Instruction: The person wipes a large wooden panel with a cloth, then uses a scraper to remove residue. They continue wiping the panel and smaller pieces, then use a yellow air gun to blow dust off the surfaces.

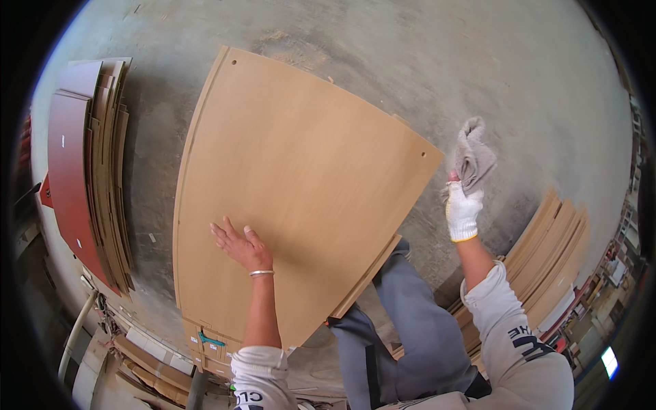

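A large light-brown wooden panel (307,150) lies in front of me, with a small round hole near each of its two far corners. Over its left part is my bare left hand (242,246), fingers spread, a silver bracelet on the wrist; whether it touches the surface I cannot tell. Off the panel's right edge, my right hand (465,208) in a white knit glove grips a crumpled grey cloth (473,156), which sticks up beyond the fingers. Part of the thumb shows bare beside the cloth.
A stack of boards with a dark red top (68,157) stands on the left. More light-brown boards (547,253) are piled at the right, near my leg. A teal-handled tool (210,339) rests by the panel's near left corner, above cardboard pieces (154,372). Grey concrete floor (533,89) surrounds the panel.
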A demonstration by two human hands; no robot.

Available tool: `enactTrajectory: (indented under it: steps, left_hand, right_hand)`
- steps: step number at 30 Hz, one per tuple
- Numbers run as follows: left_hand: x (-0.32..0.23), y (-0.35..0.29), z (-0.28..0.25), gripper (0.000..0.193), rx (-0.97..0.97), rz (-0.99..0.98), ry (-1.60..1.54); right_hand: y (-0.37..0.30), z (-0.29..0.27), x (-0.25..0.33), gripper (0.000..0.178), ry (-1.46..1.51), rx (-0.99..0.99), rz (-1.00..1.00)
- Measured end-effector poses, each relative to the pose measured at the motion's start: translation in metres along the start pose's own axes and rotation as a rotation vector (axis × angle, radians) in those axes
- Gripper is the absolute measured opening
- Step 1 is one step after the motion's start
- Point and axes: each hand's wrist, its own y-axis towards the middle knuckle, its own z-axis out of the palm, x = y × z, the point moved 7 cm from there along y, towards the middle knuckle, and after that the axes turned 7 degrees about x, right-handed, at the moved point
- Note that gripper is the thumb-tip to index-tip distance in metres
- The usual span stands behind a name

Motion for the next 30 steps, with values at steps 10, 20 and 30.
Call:
enactTrajectory:
  steps: [10,20,30]
  left_hand:
    - [0.032,-0.002,0.033,0.074,0.012,-0.006,0.147]
    - [0.04,-0.006,0.035,0.077,0.07,-0.039,0.134]
    - [0.021,0.001,0.039,0.074,-0.003,0.08,0.128]
  right_hand:
    - [0.067,0.311,0.091,0.082,-1.283,0.486,-0.61]
    - [0.091,0.318,0.088,0.074,-0.809,0.577,-0.625]
    - [0.104,0.392,0.135,0.07,-1.034,0.397,-0.725]
